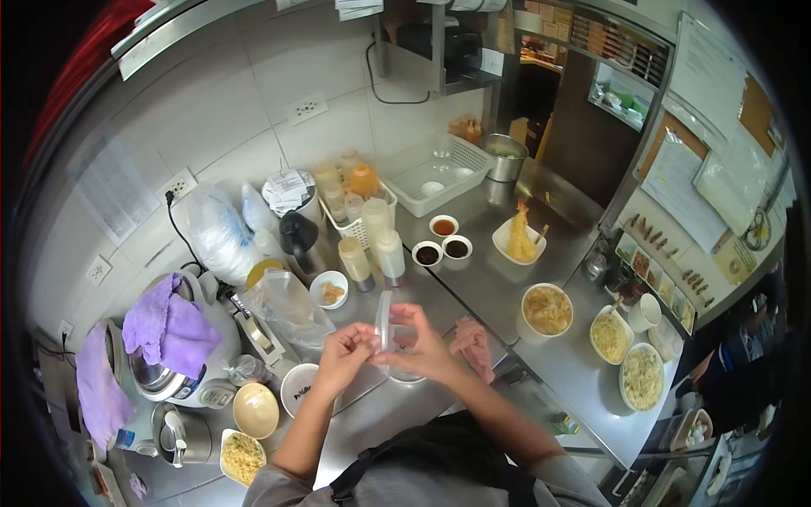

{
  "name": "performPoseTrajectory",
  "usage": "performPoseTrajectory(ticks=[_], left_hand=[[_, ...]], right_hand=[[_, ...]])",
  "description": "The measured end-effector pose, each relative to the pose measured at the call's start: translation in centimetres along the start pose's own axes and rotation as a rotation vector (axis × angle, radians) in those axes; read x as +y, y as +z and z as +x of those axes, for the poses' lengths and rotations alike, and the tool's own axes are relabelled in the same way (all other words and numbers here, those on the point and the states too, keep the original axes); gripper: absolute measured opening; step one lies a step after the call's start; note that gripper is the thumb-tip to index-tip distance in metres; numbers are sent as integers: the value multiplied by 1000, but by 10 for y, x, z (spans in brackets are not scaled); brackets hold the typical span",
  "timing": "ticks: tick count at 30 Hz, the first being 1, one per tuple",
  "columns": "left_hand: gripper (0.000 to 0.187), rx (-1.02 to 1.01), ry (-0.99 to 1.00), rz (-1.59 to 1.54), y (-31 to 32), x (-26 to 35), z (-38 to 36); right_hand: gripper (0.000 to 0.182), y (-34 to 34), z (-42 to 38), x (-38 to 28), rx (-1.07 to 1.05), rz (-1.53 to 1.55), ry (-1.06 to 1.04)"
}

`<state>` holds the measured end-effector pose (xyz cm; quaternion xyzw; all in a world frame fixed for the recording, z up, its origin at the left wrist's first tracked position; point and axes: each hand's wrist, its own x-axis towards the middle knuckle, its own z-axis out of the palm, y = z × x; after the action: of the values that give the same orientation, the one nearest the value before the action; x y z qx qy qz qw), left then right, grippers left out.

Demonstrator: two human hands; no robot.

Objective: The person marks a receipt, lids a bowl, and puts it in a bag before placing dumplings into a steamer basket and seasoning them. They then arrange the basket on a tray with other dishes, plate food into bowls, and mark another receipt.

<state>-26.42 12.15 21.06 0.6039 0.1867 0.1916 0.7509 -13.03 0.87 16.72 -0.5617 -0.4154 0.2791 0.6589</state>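
So the biggest thing here is the steel counter (460,308), which bends round a corner. On the left of it sits a chunky rice cooker (224,348) with a purple cloth (169,329) draped over its top, and toward the back there's a white plastic rack (414,196).

Both hands are out front over the counter. The left hand (348,348) is pinched narrow, thumb and fingers on the near edge of a clear plastic lid (383,325). The right hand (421,340) is spread wider, curved round the other side. The lid is between them, tipped up on its edge. Might be one lid or a few nested, can't really tell.

Handling-wise, I'd guess it's super light, bendy and kinda slick, and might crease or crack if you squash the middle. I'd grab it by the rim, thumb one side and fingertips the other.

A pink cloth (475,348) lies just beside the right hand, and a bowl of soup (547,311) is further right. Smallest bits: three sauce cups (443,226) bunched together behind the hands, one reddish, two dark.
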Motion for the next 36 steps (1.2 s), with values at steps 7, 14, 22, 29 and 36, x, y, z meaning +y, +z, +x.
performPoseTrajectory(ticks=[7, 14, 22, 29, 36], left_hand=[[6, -3, 95, 128, 21, -13, 15], [19, 286, 346, 116, 14, 20, 54], [24, 249, 222, 1097, 63, 46, 70], [31, -500, 724, 1279, 150, 101, 180], [56, 578, 929, 1434, 212, 255, 515]], right_hand=[[59, -42, 15, 24, -20, 216, -20], [57, -87, 63, 122, 347, 638, 517], [69, -77, 81, 101, 221, 287, 559], [52, -192, 55, -25, 246, 509, 110], [36, -352, -51, -57, 945, -517, -78]])
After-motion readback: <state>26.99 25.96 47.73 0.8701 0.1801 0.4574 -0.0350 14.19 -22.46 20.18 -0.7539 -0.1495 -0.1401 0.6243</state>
